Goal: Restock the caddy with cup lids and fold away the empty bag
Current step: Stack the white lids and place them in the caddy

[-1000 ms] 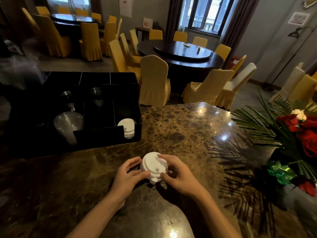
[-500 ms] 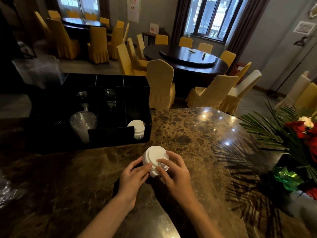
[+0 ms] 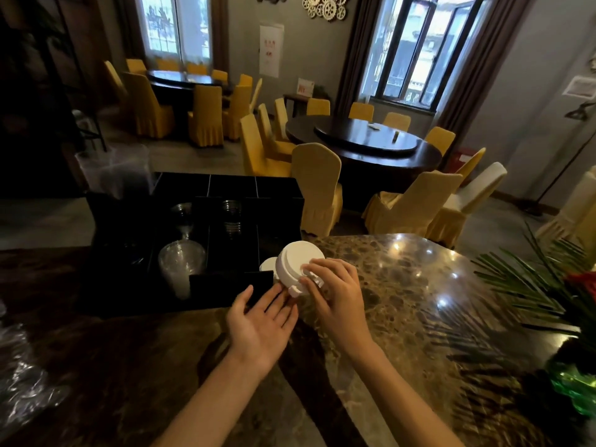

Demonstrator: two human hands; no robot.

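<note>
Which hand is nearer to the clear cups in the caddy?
Left. The left hand lies open just right of the clear cups, below the caddy's front wall; the right hand holds the lid stack farther right.

The caddy (image 3: 135, 253) sits on the counter (image 3: 403, 285) at its far left. In its front compartments, a stack of cups (image 3: 180, 266) lies left of a few lids (image 3: 268, 264) at the right corner. The right hand (image 3: 335, 295) holds a stack of lids (image 3: 298, 266) just before that corner; the left hand (image 3: 258, 324) lies under it, nearer the viewer. A crumpled bag (image 3: 19, 375) rests on the counter's left edge. A flower arrangement (image 3: 554, 304) stands at the far right.
</note>
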